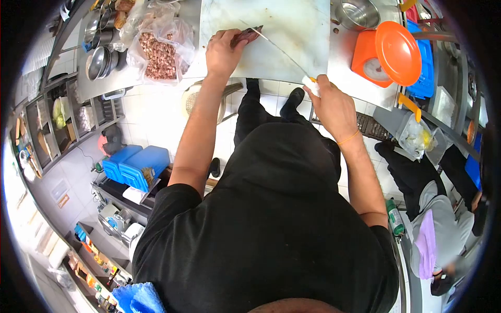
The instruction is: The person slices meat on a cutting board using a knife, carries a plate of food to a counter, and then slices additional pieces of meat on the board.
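On the white cutting board (287, 21), a dark reddish piece of meat (244, 37) lies under my left hand (224, 51), whose fingers are wrapped round it. My right hand (333, 107) is closed on the light handle of a long thin knife (284, 52). The blade slants up and left from that hand across the board, and its far part passes beside the end of the meat. To the left of the board, an open clear plastic bag (158, 56) holds many small chunks of meat.
An orange scale (371, 60) with a round orange pan (398, 53) stands right of the board, near a metal pot (358, 13). Metal bowls (98, 63) sit at the left. Blue bins (143, 168) are lower left. Another person (441, 208) is at the right.
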A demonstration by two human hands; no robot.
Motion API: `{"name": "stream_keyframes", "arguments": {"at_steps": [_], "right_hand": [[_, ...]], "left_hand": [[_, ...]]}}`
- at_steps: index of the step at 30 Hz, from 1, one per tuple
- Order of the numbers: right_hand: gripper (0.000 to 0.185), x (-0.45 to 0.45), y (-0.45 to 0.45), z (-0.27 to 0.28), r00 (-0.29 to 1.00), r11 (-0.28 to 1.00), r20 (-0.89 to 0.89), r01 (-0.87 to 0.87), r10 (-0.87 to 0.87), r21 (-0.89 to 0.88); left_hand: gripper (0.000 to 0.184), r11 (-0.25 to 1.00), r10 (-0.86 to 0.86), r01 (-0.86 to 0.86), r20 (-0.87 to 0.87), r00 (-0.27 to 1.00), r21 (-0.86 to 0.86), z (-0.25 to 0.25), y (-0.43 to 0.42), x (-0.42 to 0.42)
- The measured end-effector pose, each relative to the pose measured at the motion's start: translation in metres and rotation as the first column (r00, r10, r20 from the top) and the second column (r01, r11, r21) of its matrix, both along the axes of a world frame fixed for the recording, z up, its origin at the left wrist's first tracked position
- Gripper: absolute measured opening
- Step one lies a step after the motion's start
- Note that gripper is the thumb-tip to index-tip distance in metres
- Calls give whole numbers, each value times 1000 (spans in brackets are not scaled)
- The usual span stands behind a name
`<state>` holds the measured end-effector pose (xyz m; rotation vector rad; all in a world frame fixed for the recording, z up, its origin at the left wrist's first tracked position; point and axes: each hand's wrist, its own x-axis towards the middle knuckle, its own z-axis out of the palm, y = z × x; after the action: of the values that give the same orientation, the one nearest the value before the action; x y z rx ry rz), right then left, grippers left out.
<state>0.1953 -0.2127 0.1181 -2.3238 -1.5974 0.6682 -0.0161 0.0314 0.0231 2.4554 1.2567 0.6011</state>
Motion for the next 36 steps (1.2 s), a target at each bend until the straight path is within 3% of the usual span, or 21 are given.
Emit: {"name": "stream_keyframes", "arguments": {"at_steps": [9, 21, 24, 27, 30, 36], "right_hand": [[47, -10, 17, 51, 988, 975, 88, -111, 129, -192], [14, -24, 56, 75, 944, 962, 222, -208, 246, -178], [12, -29, 68, 70, 929, 958, 254, -230, 268, -169], [26, -29, 71, 56, 918, 966, 305, -223, 252, -127], [11, -33, 82, 63, 935, 966, 249, -229, 252, -118], [21, -35, 94, 43, 944, 967, 222, -222, 245, -125]], "left_hand": [[30, 996, 89, -89, 43, 995, 14, -6, -12, 7], [31, 997, 54, -58, 67, 996, 57, -12, -9, 4], [31, 995, 54, -59, 66, 996, 75, -11, -7, 5], [30, 995, 53, -58, 64, 997, 81, -11, -7, 4], [30, 995, 52, -57, 62, 997, 77, -13, -6, 3], [29, 994, 50, -53, 33, 998, 93, -13, -5, 3]]}}
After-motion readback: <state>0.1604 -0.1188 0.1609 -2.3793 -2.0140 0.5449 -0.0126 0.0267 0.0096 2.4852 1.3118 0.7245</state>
